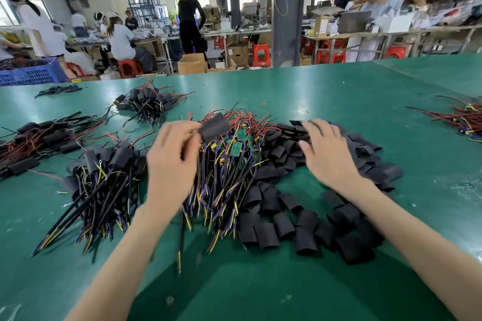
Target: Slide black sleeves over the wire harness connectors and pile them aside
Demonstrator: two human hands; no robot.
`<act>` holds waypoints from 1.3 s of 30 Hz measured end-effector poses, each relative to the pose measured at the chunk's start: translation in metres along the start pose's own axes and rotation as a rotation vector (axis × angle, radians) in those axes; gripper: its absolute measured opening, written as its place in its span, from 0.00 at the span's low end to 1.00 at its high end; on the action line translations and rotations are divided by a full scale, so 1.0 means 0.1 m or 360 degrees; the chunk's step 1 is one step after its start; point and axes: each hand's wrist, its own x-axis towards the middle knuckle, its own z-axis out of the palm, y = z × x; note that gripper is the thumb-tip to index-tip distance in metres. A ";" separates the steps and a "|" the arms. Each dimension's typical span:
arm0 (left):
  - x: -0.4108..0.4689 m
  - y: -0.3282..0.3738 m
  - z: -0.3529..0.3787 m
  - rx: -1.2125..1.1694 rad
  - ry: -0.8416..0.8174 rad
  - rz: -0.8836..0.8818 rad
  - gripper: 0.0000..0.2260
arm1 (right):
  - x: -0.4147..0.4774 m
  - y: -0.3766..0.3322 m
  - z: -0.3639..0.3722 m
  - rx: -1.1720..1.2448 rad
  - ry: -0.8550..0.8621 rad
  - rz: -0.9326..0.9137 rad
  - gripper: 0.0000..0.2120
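Green bench (339, 86): L hand (172, 161) pinches black sleeve (215, 128), axis low-left to up-right.

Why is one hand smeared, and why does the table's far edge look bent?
Head view: the left hand and the black sleeve it pinches are motion-blurred, the right hand sharper; head view again: the wide-angle lens bows the green table, and pale glare lies on its far part.

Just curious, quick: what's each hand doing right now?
Left hand: pinches a black sleeve.
Right hand: open, over the loose sleeves.
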 end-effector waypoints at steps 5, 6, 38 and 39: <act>0.17 -0.51 -0.35 0.0370 0.0318 -0.0261 0.12 | 0.00 0.41 0.20 -0.0212 -0.0488 0.0261 0.28; 0.15 -0.60 -0.40 0.0445 0.0323 -0.0353 0.13 | 0.00 0.44 0.23 -0.0214 -0.0488 0.0242 0.28; 0.49 -0.65 0.49 0.0685 -0.0679 -0.0740 0.10 | -0.14 -0.12 0.14 0.0543 -0.0299 -0.0328 0.25; 0.49 -0.64 0.49 0.0596 -0.0614 -0.0743 0.10 | -0.14 -0.11 0.14 0.0563 -0.0299 -0.0298 0.26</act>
